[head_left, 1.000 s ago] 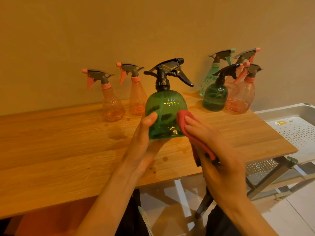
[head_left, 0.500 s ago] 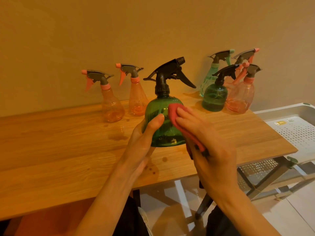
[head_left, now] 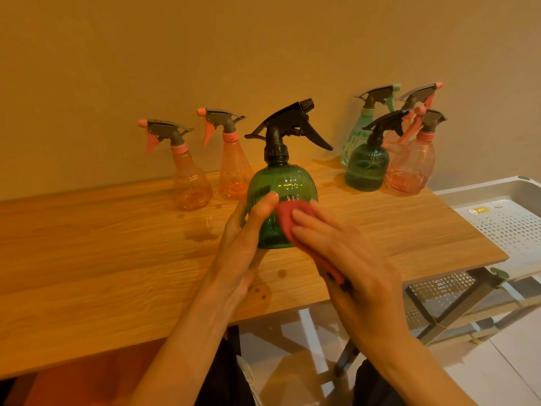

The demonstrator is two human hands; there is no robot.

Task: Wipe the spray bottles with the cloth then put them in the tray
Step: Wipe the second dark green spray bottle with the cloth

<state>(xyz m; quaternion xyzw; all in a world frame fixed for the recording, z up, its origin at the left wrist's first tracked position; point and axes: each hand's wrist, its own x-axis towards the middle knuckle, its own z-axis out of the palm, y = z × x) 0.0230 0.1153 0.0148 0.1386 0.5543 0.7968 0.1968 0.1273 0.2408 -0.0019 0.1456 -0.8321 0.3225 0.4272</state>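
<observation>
While we hold the green spray bottle [head_left: 281,206] just above the near edge of the wooden table [head_left: 102,259], our left hand [head_left: 248,238] wraps its body from the left, thumb across the front; our right hand [head_left: 351,259] presses the red cloth [head_left: 288,219] against the lower right of the bottle with straight fingers — the trailing end of the cloth looks tucked under that hand, though we cannot tell how it is caught there; the black trigger head [head_left: 288,124] stands upright and points right. We judge the task to be early: this bottle is mid-wipe; the white perforated tray [head_left: 509,227], just beyond the right edge of the table, shows no bottle in the part we can see. Six bottles wait along the far edge by the wall — two pink bottles [head_left: 210,168] toward the middle, and a cluster at the far right corner of a small green bottle [head_left: 367,168], a teal bottle [head_left: 361,133] and two more pink ones [head_left: 411,165]. We reckon what is left is finishing this wipe, placing the bottle, then repeating for each of those; a few damp spots [head_left: 202,235] mark the wood.
</observation>
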